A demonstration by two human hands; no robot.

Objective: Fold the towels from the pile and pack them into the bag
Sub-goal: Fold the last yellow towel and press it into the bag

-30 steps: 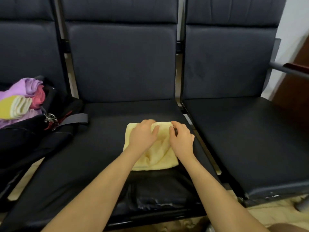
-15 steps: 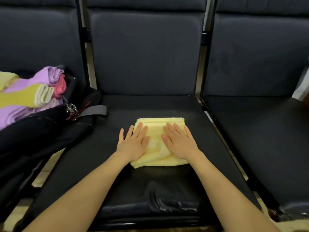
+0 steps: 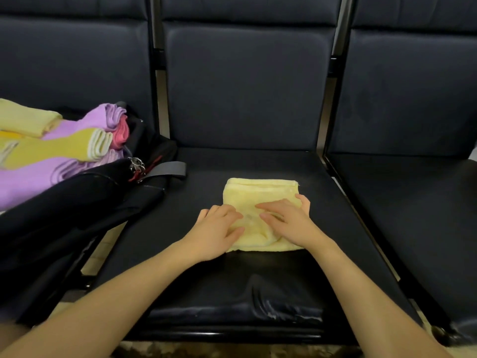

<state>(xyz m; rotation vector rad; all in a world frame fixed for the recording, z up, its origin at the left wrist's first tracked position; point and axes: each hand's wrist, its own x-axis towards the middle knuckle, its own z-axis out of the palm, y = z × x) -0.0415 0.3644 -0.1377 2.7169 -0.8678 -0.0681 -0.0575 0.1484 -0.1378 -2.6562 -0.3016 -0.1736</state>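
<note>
A folded pale yellow towel [image 3: 260,192] lies on the middle seat [image 3: 258,161] of a row of dark chairs. My left hand [image 3: 215,229] is at the towel's near left edge, thumb on top and fingers curled at the edge, pinching it. My right hand [image 3: 290,220] rests on the near right part, fingers lying loosely across the cloth, which bunches a little under it. A black bag [image 3: 77,202] sits open on the left seat, with folded purple [image 3: 28,184], yellow [image 3: 54,148] and pink [image 3: 122,133] towels stacked in it.
The bag's strap and metal clasp [image 3: 136,165] reach onto the middle seat's left edge. The right seat [image 3: 413,215] is bare. Metal frame bars run between the seats. The middle seat's front cushion is wrinkled.
The camera has turned left. My hands went from the towel's far edge to flat on its middle, then slid back to its near edge, the left now taking hold.
</note>
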